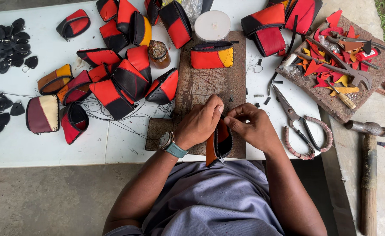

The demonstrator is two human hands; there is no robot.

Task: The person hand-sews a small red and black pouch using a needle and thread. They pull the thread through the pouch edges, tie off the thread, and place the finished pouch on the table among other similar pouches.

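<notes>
Round white lidded tub [212,25] at the table's far edge, just beyond the brown work board, with a small pale label patch on its lid, print too small to tell; no signs or screens in view.

- The pouch [218,144] sits between the left hand [200,122] and right hand [251,126], over the near edge of the cutting board [201,87].
- A second pouch [211,55] lies at the board's far end, a round lid [212,25] behind it.
- A heap of pouches [114,78] lies left of the board.
- Scissors [297,124] lie right of the hands.
- A hammer [368,166] lies farther right, seemingly off the table [35,148].
</notes>
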